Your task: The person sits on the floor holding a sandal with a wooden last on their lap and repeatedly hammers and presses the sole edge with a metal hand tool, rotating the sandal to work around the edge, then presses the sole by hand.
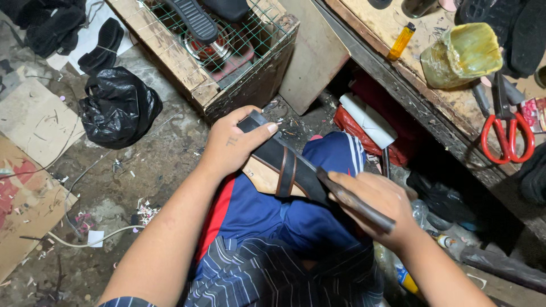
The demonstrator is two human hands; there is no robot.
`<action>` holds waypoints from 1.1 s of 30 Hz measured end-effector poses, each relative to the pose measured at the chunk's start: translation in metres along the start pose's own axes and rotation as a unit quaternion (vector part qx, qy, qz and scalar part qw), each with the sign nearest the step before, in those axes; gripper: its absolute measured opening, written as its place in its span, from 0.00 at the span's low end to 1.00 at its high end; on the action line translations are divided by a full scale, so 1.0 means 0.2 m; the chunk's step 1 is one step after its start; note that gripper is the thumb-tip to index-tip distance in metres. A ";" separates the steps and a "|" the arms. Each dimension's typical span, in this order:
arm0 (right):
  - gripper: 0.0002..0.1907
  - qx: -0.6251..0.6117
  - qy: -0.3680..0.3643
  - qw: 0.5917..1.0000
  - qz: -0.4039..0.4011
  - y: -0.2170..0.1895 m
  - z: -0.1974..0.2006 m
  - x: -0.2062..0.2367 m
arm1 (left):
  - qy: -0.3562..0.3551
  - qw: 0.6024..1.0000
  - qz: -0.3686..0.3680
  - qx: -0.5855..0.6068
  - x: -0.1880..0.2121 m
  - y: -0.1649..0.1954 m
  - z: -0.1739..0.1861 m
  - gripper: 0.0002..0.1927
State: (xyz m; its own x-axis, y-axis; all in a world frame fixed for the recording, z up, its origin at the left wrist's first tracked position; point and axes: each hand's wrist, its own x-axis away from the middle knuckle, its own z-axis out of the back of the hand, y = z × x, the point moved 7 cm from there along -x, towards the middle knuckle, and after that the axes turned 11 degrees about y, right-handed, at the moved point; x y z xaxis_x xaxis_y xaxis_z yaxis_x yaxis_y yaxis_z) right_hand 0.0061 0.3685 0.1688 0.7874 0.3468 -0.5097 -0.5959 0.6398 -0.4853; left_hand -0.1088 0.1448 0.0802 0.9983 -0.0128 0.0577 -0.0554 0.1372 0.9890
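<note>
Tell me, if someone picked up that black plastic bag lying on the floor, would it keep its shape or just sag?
The black plastic bag would probably sag: its thin skin is crumpled and creased all over. It looks bulged, so something seems to be inside, though its weight cannot be told. The glossy film may be a bit slippery; gripping the bunched top seems easiest.

1 head camera looks steeply down, close over the lap.

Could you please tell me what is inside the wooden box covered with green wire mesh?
Inside the wooden box a round metal thing on red shows; a black sole covers part.
</note>
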 end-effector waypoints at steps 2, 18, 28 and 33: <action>0.19 0.008 -0.004 1.000 -0.017 0.01 0.01 0.01 | -0.010 0.999 0.014 0.036 0.00 0.00 -0.01 0.12; 0.20 0.030 -0.041 0.998 -0.028 0.07 -0.05 0.00 | -0.008 0.999 0.023 0.025 -0.02 -0.07 -0.01 0.13; 0.19 0.016 -0.034 0.998 -0.046 0.05 0.01 0.00 | 0.013 0.999 0.034 0.037 -0.02 -0.06 0.00 0.16; 0.19 0.016 -0.030 0.999 -0.017 0.09 -0.11 -0.03 | 0.010 0.999 0.032 -0.002 -0.01 -0.05 -0.01 0.16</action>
State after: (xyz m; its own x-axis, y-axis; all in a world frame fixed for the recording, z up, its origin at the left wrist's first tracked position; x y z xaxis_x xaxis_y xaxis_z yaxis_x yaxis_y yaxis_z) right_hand -0.0129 0.3633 0.1471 0.8157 0.3636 -0.4498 -0.5639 0.6731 -0.4784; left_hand -0.1101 0.1446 0.0694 0.9929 0.0163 0.1178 -0.1190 0.1405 0.9829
